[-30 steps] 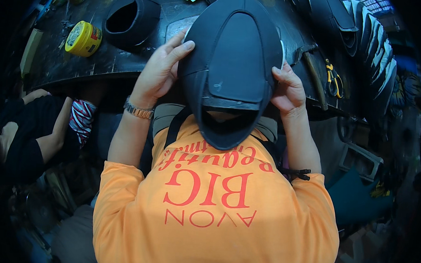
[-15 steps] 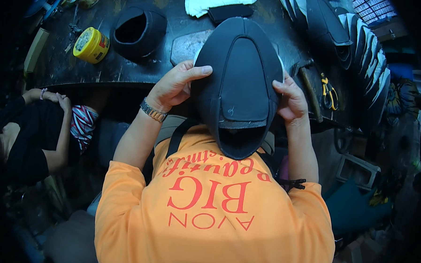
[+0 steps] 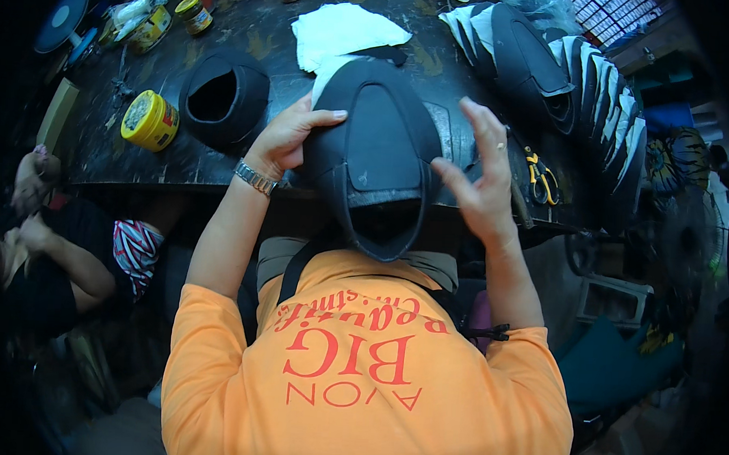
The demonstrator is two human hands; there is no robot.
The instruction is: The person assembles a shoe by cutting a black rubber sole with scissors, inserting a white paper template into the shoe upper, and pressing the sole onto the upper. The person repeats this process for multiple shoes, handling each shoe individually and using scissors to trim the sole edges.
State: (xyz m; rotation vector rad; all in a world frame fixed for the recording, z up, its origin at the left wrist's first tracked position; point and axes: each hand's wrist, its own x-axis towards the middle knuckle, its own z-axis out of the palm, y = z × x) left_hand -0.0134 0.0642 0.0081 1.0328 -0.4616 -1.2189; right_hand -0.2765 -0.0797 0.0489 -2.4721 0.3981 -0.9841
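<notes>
A black shoe upper (image 3: 387, 137), rounded at the far end and with an opening at the near end, is tilted in front of my chest. A raised seam runs round its middle panel. My left hand (image 3: 289, 136) grips its left side, thumb on top and the other fingers hidden beneath. On the right side, my right hand (image 3: 485, 172) is open with its fingers spread; the thumb tip is close to the upper's edge, and whether it touches I cannot tell. Another black upper (image 3: 223, 101) stands on the table to the left, its dark opening facing me.
Beside the left upper is a yellow tub (image 3: 150, 120). White cloth (image 3: 348, 33) lies farther back. Yellow-handled pliers (image 3: 541, 180) rest at the right, near a long row of nested black uppers (image 3: 586, 99). A person (image 3: 62, 251) sits at the left.
My right hand has let go of the upper's right side and spread its fingers. The upper has shifted slightly left in view. The person at the left has moved their hands.
</notes>
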